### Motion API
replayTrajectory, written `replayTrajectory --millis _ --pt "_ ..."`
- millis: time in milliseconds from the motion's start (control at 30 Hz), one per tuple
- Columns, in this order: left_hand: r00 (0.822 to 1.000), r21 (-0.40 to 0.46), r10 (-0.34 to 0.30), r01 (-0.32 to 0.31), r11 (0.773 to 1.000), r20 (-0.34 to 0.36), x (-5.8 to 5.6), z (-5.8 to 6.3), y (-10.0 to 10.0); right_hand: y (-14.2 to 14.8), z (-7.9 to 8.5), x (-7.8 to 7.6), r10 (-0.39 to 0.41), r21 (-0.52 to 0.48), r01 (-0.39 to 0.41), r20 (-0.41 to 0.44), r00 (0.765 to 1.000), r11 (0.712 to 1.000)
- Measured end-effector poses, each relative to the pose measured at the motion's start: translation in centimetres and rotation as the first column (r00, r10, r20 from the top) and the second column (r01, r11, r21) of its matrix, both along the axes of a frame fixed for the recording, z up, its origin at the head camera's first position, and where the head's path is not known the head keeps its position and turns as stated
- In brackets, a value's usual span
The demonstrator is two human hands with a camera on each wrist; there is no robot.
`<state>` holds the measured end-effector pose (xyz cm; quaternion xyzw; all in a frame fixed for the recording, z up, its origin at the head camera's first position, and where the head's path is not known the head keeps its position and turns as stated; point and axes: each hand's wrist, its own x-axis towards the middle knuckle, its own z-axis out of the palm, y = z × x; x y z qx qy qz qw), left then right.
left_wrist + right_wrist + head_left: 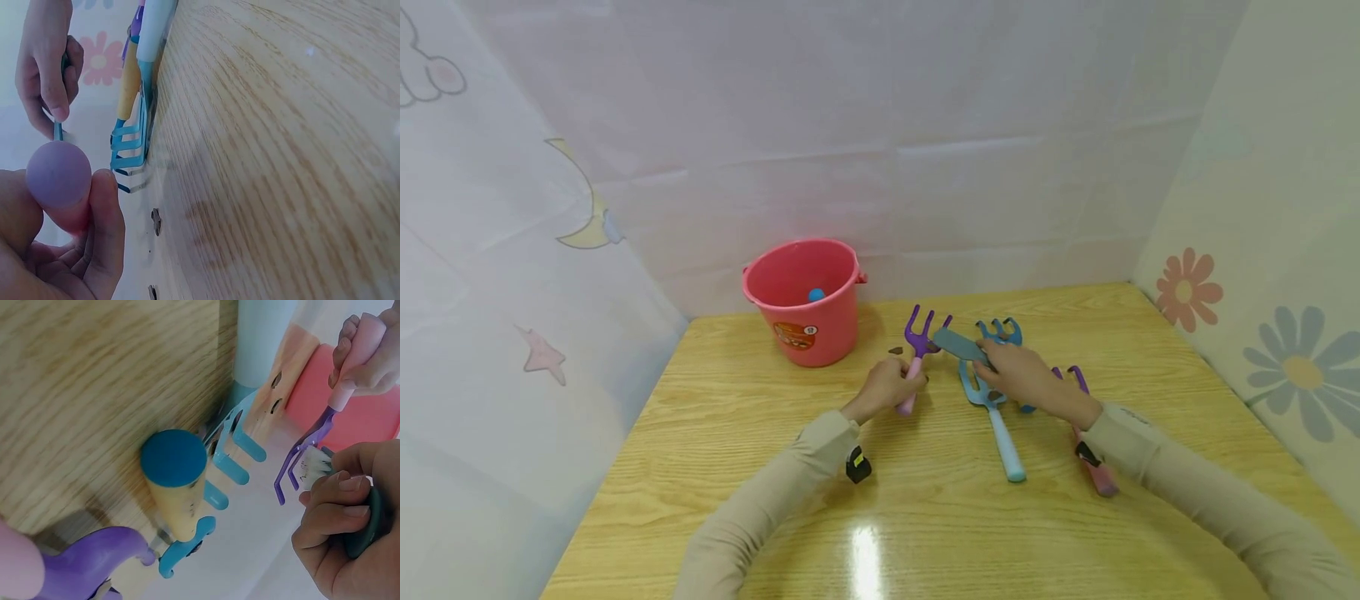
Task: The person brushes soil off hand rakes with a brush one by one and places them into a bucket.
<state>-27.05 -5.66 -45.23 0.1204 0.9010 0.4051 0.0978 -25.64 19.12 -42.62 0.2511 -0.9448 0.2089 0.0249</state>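
My left hand (886, 388) grips the pink handle of a small garden fork (919, 342) with purple tines, held up off the table. In the left wrist view the handle's rounded end (59, 175) faces the camera. My right hand (1024, 382) holds a grey-green brush (958, 345), fingers curled round its handle. The right wrist view has its white bristles (314, 465) against the fork's purple tines. Below the right hand lies a light blue hand fork (1004, 442), beside a blue rake (1000, 332) with a yellow handle, partly hidden by that hand.
A pink bucket (820, 333) with a blue thing (816, 295) inside stands at the back left. Under my right forearm lies another purple-pronged tool with a pink handle (1101, 478). Brown crumbs (896, 350) lie near the fork. Printed sheets hang round the wooden table (760, 533).
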Motion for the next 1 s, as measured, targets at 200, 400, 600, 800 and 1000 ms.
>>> replayTrajectory --millis 200,400,600,800,1000 --pt "1.000 -0.007 -0.007 0.007 1.000 0.020 0.15 0.05 0.11 -0.52 0.09 -0.06 0.012 -0.003 -0.012 -0.029 1.000 1.000" --pt "1.000 0.008 -0.020 0.019 1.000 0.015 0.33 -0.11 0.10 -0.81 0.10 -0.08 0.040 -0.005 -0.040 -0.042 0.998 0.999" --pt "1.000 -0.002 -0.023 0.023 1.000 -0.004 0.38 0.08 0.10 -0.71 -0.13 -0.15 0.053 0.011 -0.053 -0.044 0.998 0.999" --pt "1.000 0.008 -0.027 0.027 1.000 -0.001 0.25 0.01 -0.15 -0.44 -0.21 -0.16 0.038 0.025 -0.037 -0.065 0.997 0.999" --pt "1.000 -0.015 -0.015 0.015 1.000 -0.001 0.19 -0.06 -0.47 -0.14 -0.63 -0.29 0.014 0.044 -0.012 -0.051 0.999 0.999"
